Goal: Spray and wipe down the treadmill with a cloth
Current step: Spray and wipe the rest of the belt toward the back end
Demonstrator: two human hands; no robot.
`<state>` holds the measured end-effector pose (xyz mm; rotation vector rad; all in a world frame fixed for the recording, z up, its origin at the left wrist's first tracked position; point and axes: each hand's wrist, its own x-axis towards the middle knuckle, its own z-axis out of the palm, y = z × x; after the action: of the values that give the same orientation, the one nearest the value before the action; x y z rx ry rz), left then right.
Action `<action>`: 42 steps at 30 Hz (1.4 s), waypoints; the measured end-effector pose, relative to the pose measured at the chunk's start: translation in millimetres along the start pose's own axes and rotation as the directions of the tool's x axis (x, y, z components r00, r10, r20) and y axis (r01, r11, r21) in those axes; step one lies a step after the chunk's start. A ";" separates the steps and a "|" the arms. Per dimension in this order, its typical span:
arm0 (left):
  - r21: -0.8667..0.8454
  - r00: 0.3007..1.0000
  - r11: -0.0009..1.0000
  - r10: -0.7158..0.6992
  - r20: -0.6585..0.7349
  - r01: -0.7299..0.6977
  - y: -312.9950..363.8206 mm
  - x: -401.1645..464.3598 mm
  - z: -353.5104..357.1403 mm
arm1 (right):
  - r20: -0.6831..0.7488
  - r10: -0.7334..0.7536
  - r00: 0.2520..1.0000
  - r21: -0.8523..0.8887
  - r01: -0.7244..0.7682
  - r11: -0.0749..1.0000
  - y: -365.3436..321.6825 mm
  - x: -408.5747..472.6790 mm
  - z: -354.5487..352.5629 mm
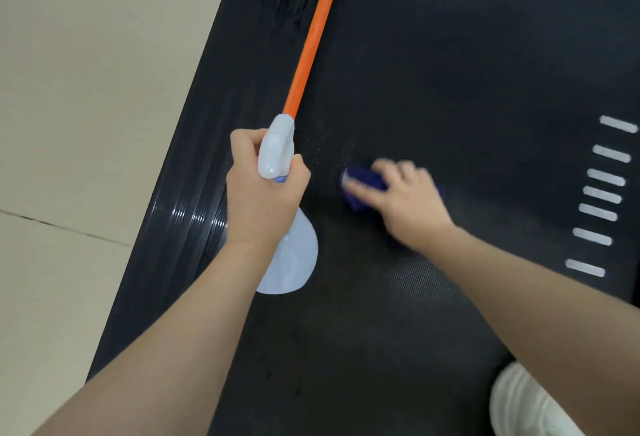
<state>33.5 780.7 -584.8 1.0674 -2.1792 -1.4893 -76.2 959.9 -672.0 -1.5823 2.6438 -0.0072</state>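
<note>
Left hand (265,193) gripping spray bottle (289,255), right hand (407,198) pressing cloth (363,181) on treadmill belt (450,71)

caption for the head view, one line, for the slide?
Left hand grips a spray bottle while right hand presses a blue cloth on the treadmill belt.

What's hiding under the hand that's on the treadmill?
A blue cloth sits under the right hand, pressed onto the black treadmill belt. Only its edges peek out past the fingers; the middle is covered, and the picture is blurry there.
</note>
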 end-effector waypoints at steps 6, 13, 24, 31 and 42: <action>0.006 0.999 0.999 0.045 -0.006 -0.045 -2.2 -2.9 2.4 | -0.061 0.387 0.920 0.085 -0.382 0.920 -24.3 -21.0 9.3; 0.038 0.997 0.998 0.056 -0.051 -0.054 0.9 0.2 2.8 | -0.027 0.274 0.961 0.115 -0.270 0.956 -32.0 0.2 -3.7; 0.005 0.991 1.000 0.008 -0.137 -0.008 -1.7 -9.1 -4.0 | 0.032 -0.078 0.996 0.087 0.075 0.993 -45.7 27.7 3.1; 0.032 0.990 0.998 0.055 -0.126 -0.051 -8.8 -6.0 -2.9 | 0.086 0.475 0.876 0.081 -0.481 0.873 -52.4 73.2 -8.0; 0.095 0.997 0.993 0.072 -0.013 -0.070 11.7 -26.3 14.8 | 0.326 0.178 0.929 0.063 -0.209 0.976 -47.9 -12.7 -18.3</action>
<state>37.7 811.7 -576.3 1.0166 -2.2708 -1.3549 -29.0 947.9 -651.3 -1.1724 2.4886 0.1183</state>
